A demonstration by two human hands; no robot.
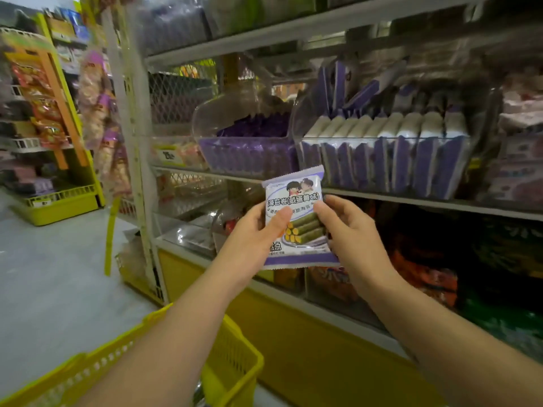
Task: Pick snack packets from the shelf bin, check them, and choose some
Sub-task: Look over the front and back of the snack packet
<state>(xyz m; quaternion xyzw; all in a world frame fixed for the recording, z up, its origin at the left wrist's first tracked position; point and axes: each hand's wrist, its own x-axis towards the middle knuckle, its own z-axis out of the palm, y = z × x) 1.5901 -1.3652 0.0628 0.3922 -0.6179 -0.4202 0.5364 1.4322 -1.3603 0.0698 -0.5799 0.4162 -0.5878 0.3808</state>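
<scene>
The snack packet (296, 218) sits between the left hand (255, 230) and the right hand (349, 230), before the shelf (426, 201). Behind it, on the shelf, the left bin (244, 157) stands beside the right bin (388, 165). The basket (244, 348) lies below, nearer, to the left.

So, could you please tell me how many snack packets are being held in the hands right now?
1. The snack packet is pinched between the left hand and right hand, held up before the shelf bin; a second one behind it cannot be ruled out.
</scene>
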